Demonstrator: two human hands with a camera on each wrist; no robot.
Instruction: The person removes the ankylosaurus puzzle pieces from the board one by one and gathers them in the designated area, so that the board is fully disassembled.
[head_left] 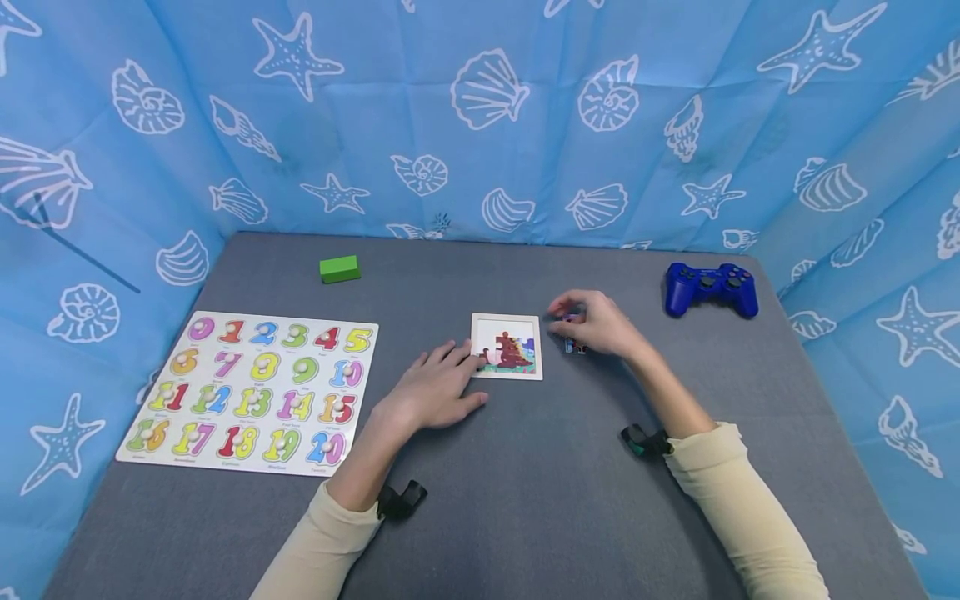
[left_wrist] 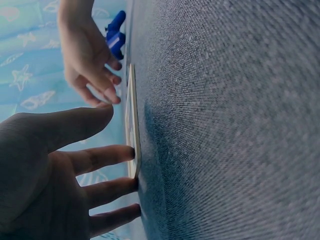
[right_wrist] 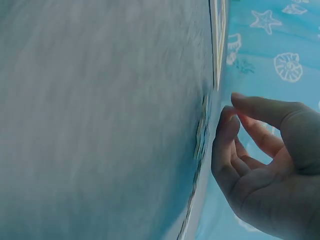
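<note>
A small square jigsaw puzzle (head_left: 528, 357) in a light wooden frame lies at the middle of the table. Picture pieces with a dark red figure fill its lower part; white board shows above. My left hand (head_left: 435, 387) is spread flat, its fingertips at the frame's left edge. To the frame's right, my right hand (head_left: 596, 323) hovers over loose puzzle pieces (head_left: 576, 346) and partly hides them. In the right wrist view, those pieces (right_wrist: 202, 127) lie on the table below loosely bent fingers (right_wrist: 227, 131), and nothing shows between thumb and fingers.
A number board (head_left: 255, 321) with knobbed numerals lies on the left. Behind it to the right is a green block (head_left: 340, 269). A blue game controller (head_left: 711, 289) sits at the back right. Blue curtains (head_left: 420, 108) with shells and starfish surround the grey table (head_left: 555, 500).
</note>
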